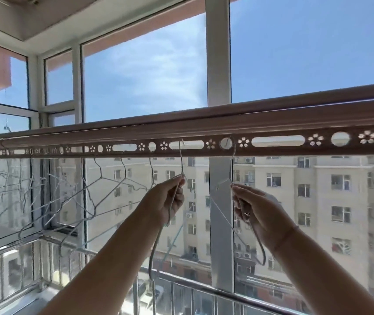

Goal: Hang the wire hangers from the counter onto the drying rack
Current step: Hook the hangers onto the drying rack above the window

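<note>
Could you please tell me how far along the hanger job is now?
Done: several wire hangers already hang along the drying rack's left stretch. In hand: the left hand grips the left hanger and the right hand the right hanger, hooks in the rack's holes. Left: letting go; the counter is out of view, so remaining hangers cannot be told.

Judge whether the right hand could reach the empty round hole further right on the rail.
Probably yes. The right hand grips a hanger hooked into the rail at that height, and nothing hangs between it and the round hole. It must first free the hanger.
</note>
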`<state>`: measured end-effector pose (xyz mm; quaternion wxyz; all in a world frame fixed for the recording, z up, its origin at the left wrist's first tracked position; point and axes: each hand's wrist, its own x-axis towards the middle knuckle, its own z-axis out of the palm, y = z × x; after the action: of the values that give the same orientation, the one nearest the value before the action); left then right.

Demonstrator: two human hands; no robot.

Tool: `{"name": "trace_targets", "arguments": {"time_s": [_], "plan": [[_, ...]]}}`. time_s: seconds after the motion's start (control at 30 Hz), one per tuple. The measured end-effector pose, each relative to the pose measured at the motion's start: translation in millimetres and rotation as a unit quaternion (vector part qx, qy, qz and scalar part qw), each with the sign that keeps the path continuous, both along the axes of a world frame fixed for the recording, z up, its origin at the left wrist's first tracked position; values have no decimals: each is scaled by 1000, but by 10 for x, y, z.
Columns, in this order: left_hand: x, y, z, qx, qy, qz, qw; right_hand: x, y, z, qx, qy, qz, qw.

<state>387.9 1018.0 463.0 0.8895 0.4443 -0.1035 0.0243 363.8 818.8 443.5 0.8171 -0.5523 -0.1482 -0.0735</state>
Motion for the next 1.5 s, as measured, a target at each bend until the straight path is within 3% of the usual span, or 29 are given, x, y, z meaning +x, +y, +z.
{"name": "trace_targets", "arguments": {"time_s": [0.43,0.63,0.77,0.9,1.07,1.3,1.5], "plan": [[233,250,-308,18,6,-52,998,71,127,-239,3,26,-68,997],[112,509,-860,68,-8,14,998,7,2,-544,20,38,-136,990],[81,591,-1378,140,40,8,989,-128,-117,-947,-48,31,-184,981],[-32,345,-1893,261,60,-80,960,-328,-365,-1482,-175,37,-209,961],[-122,-194,-2309,385,-18,-199,901,-691,-823,-1900,-286,48,-258,922],[-484,-1237,-2557,449,-139,-277,838,-1381,-1586,-2198,-353,71,-365,859],[-910,-2268,-2748,456,-188,-352,795,-2102,-2397,-2540,-337,139,-458,811]]}}
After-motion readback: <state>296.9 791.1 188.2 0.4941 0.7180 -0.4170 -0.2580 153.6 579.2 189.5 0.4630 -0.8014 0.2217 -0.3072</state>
